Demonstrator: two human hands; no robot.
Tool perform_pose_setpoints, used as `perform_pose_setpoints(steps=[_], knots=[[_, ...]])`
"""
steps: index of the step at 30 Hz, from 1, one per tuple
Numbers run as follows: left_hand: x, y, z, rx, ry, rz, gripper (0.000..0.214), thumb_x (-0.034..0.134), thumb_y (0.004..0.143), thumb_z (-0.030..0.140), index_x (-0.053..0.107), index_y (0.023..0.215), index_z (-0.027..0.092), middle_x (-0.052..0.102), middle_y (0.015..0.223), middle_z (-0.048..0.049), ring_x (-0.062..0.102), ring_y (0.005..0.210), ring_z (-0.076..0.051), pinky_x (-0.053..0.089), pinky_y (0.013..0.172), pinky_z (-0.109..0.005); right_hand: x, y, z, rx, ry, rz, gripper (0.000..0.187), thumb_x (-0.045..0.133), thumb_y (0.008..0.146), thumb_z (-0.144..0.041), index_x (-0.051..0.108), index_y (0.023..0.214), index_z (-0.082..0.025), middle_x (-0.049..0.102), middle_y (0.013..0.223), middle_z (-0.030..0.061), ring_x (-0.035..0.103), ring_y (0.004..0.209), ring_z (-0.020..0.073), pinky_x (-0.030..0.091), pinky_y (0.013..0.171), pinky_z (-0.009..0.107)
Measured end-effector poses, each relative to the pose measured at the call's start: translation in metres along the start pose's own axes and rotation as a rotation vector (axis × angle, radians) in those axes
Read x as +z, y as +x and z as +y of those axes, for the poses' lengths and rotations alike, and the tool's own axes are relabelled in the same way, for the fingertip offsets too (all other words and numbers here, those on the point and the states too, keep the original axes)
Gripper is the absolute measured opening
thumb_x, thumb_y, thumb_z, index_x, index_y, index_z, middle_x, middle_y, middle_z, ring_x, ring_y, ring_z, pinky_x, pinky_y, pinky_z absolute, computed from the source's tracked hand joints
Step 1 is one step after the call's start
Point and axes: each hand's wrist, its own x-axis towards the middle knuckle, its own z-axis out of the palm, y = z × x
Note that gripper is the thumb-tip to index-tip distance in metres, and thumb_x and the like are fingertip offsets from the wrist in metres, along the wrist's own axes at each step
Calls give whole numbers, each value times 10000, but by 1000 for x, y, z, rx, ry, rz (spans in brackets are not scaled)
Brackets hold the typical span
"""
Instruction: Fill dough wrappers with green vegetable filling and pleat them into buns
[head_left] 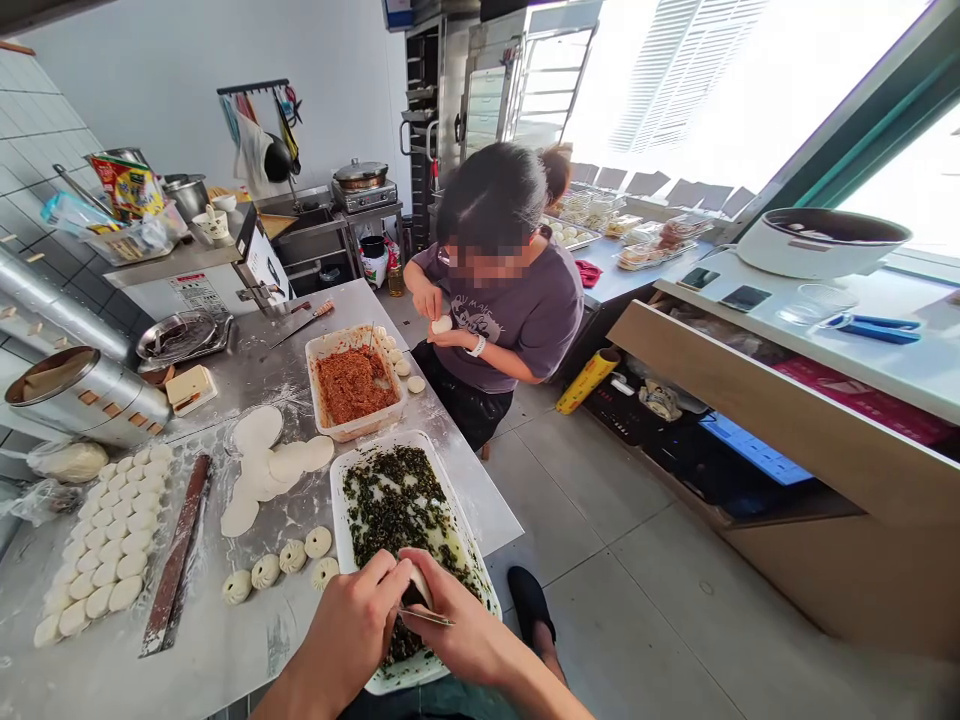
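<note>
Above a white tray (487,580) of chopped dark green filling (397,500), my left hand (349,625) and my right hand (469,625) come together around a dough wrapper (421,585). The fingers of both are closed on its edge, and much of it is hidden behind them. A thin, flat metal filling spatula (427,617) sticks out under my right fingers. Left of the tray, several pleated buns (265,571) with small holes on top stand on the metal table (217,670). Flat round wrappers (262,475) overlap behind them.
Rows of dough pieces (112,535) and a dark wooden strip (176,555) lie at left. A tub of reddish filling (352,385) stands behind my tray. Across the table corner, a co-worker (510,290) holds a small bun. An open drawer (795,410) juts out at right.
</note>
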Motion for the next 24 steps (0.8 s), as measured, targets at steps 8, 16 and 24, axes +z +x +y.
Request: perform_pose_setpoints(steps=[8,16,24], knots=[[-3,5,4,-32,-90,122,326,394,995,169,582,1245,262,678,1033,-29,711,811,-134,574,686,-233,3,-4,-1,-33,403,-31,384,509,984,-525,528,1263,-262,603,981,26,609,847,194,532,826,367],[-5,4,8,25,-8,57,409,392,976,153,529,1348,254,680,1098,-47,705,813,-134,583,702,-230,5,-6,2,-57,175,32,322,432,1008,-544,550,1106,-262,568,912,6,553,751,166,487,694,309],[0,4,10,66,13,24,419,392,985,189,479,1393,226,665,1097,-63,705,804,-158,581,666,-257,5,-7,16,-18,145,-4,313,427,1006,-534,520,1077,-244,539,839,-12,527,685,150,452,626,294]])
